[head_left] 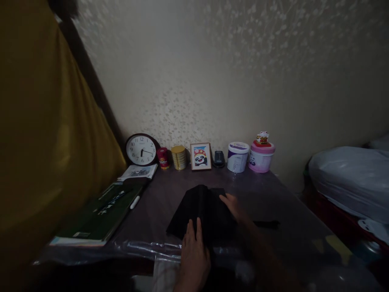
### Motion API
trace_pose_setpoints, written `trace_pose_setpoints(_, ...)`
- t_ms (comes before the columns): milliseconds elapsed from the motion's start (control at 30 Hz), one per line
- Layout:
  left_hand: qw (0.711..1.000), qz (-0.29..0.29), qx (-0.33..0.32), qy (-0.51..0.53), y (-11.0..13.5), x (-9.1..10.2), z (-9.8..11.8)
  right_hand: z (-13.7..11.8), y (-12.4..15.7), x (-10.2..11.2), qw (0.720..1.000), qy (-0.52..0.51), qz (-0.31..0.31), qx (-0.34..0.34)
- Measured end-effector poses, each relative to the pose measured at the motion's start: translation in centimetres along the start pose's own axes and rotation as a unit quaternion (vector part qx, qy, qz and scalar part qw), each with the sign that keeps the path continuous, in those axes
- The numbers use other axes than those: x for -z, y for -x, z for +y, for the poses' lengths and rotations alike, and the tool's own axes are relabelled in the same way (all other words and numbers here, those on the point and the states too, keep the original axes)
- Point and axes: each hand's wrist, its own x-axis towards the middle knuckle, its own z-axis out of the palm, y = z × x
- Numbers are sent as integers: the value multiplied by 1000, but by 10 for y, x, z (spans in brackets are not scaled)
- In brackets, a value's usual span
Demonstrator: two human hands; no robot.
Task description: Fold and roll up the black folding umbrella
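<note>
Blk item [188, 209] lies under L hand [194, 255], fingers straight, grip released; R hand [233, 206] at edge, grip unclear.

Looks pretty dim all over tbh. Gets brightest around the upper-middle wall [173, 61], then sinks to near-black along the bottom. Swallows most detail in the black object [186, 207], lower centre. Catches streaky glare on the clear plastic cover [146, 246], lower left. Goes soft and stretched toward both side edges, yellow fabric [33, 121] included.
</note>
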Motion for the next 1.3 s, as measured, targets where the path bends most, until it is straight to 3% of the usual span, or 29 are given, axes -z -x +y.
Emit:
trace_pose_setpoints(167, 1000, -2, 12, 3, -1, 1, 1, -22, 3, -3, 1000, -14, -7, 14)
trace_pose_setpoints(367, 1000, -7, 17, 5, -2, 1, 2, -22, -19, -41, 995, -95, -23, 15)
trace_pose_setpoints(533, 1000, 6, 10, -2, -2, -6, -2, -20, -35, -66, 998, -51, -37, 20)
trace_pose_setpoints(833, 998, 35, 1, -50, 1, -20, -12, -21, -37, -106, 998, 39, -39, -25)
trace_pose_setpoints(1033, 999, 46, -1, 4, 2, -17, -15, -18, -35, -113, 991, 124, -32, -23)
trace_pose_setpoints(1300, 990, 32, 11, 136, 6, -2, -15, -34, -27, -112, 977, 211, -32, -15)
